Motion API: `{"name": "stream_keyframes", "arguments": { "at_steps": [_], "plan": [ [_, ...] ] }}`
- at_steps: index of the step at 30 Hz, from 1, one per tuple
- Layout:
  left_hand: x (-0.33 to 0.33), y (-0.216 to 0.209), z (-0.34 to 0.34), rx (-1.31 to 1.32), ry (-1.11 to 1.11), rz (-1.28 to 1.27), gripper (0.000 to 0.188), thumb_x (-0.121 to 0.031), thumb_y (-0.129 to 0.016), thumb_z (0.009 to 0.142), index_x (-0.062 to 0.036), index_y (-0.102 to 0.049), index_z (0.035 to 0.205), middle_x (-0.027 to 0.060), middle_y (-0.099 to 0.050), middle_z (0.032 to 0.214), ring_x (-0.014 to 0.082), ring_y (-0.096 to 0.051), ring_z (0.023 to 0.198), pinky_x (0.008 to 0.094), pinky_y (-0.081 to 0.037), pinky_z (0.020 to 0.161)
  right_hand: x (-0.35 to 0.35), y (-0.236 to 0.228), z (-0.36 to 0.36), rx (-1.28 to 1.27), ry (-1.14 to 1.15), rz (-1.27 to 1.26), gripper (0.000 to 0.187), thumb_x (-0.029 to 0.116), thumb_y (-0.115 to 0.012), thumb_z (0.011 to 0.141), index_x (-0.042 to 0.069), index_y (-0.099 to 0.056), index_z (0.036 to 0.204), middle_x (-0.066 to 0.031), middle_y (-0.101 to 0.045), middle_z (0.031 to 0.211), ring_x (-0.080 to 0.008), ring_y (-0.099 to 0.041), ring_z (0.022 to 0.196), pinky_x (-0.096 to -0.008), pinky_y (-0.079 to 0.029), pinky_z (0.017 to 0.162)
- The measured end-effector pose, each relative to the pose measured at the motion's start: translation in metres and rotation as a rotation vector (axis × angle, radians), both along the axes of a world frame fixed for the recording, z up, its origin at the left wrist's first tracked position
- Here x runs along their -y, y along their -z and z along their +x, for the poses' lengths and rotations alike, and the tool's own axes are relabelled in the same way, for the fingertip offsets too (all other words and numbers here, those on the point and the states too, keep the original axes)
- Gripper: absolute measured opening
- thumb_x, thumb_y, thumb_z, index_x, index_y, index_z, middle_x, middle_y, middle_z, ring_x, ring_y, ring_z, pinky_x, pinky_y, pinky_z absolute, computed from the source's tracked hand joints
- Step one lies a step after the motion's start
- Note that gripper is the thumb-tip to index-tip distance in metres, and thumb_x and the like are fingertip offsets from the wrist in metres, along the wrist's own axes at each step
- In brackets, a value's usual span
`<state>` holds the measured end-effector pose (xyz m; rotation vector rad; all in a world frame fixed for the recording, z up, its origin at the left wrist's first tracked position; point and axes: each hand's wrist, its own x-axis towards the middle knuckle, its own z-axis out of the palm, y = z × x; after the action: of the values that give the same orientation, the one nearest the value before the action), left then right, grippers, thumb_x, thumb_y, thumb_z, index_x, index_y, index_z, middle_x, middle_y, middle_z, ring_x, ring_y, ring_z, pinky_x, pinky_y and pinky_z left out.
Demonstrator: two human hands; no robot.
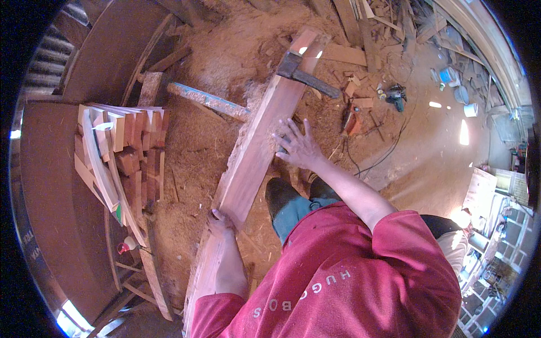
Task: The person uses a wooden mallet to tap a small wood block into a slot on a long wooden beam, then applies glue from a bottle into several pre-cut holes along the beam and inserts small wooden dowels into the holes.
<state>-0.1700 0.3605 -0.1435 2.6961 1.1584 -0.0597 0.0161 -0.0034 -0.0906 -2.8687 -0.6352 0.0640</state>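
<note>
A long wooden plank (256, 152) runs slantwise from the lower left to the upper middle in front of me. My left hand (221, 223) grips its near part, the fingers curled at the edge. Farther up, my right hand (298, 147) lies with fingers spread at the plank's right side, next to a patch of sawdust on the wood. Across the plank's far part rests a hatchet-like tool (290, 65) with a dark head; its handle sticks out to the right, touched by neither hand.
Stacked cut timber (135, 146) stands at left. A blue-edged beam (208, 101) meets the plank from the left. On the sawdust-strewn floor at right lie an orange power tool (351, 119), a green power tool (397, 97) and a cable (389, 152). Beyond are buckets (470, 110) and scrap wood.
</note>
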Motion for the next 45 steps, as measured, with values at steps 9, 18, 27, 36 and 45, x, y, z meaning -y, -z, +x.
{"name": "stream_keyframes", "arguments": {
  "at_steps": [9, 18, 27, 36, 45],
  "plan": [
    [-0.002, 0.005, -0.002, 0.049, -0.020, -0.031, 0.056, -0.054, -0.034, 0.102, -0.0105, -0.063, 0.123, 0.0186, -0.067, 0.119, 0.0401, -0.057, 0.114, 0.0579, -0.040, 0.096, 0.006, 0.005, -0.008, 0.032, 0.095, 0.052, 0.072, 0.059, -0.050, 0.096, 0.016, -0.043, 0.153, -0.0152, -0.023, 0.166, -0.0334, -0.019, 0.154, -0.0699, -0.009, 0.118],
    [-0.006, 0.006, -0.004, 0.020, -0.028, -0.047, 0.057, -0.054, -0.035, 0.102, -0.0090, -0.064, 0.123, 0.0206, -0.066, 0.118, 0.0409, -0.058, 0.113, 0.0573, -0.041, 0.096, -0.003, 0.006, -0.009, 0.031, 0.090, -0.004, 0.082, 0.062, -0.050, 0.095, 0.006, -0.038, 0.154, -0.0161, -0.023, 0.166, -0.0347, -0.017, 0.155, -0.0697, -0.006, 0.119],
    [0.003, -0.002, 0.005, 0.065, -0.035, -0.103, 0.055, -0.050, -0.038, 0.102, -0.0061, -0.064, 0.123, 0.0217, -0.067, 0.119, 0.0450, -0.058, 0.111, 0.0569, -0.043, 0.096, -0.001, 0.010, -0.010, 0.035, 0.058, -0.014, 0.081, 0.063, -0.049, 0.095, 0.008, -0.041, 0.153, -0.0138, -0.025, 0.166, -0.0333, -0.018, 0.154, -0.0710, -0.004, 0.118],
    [-0.014, 0.017, -0.007, 0.054, -0.034, -0.063, 0.057, -0.054, -0.038, 0.102, -0.0094, -0.064, 0.127, 0.0180, -0.067, 0.123, 0.0413, -0.058, 0.115, 0.0561, -0.045, 0.095, -0.006, 0.004, -0.010, 0.038, 0.027, -0.056, 0.078, 0.064, -0.049, 0.094, 0.011, -0.043, 0.153, -0.0112, -0.025, 0.166, -0.0327, -0.018, 0.154, -0.0724, 0.000, 0.117],
    [-0.002, 0.003, -0.001, 0.024, -0.033, -0.092, 0.058, -0.055, -0.037, 0.102, -0.0095, -0.063, 0.127, 0.0194, -0.066, 0.123, 0.0420, -0.058, 0.115, 0.0581, -0.043, 0.098, -0.002, 0.013, -0.007, 0.048, 0.053, 0.015, 0.080, 0.063, -0.052, 0.093, 0.011, -0.042, 0.153, -0.0137, -0.023, 0.166, -0.0355, -0.016, 0.155, -0.0723, -0.001, 0.117]
  ]
}}
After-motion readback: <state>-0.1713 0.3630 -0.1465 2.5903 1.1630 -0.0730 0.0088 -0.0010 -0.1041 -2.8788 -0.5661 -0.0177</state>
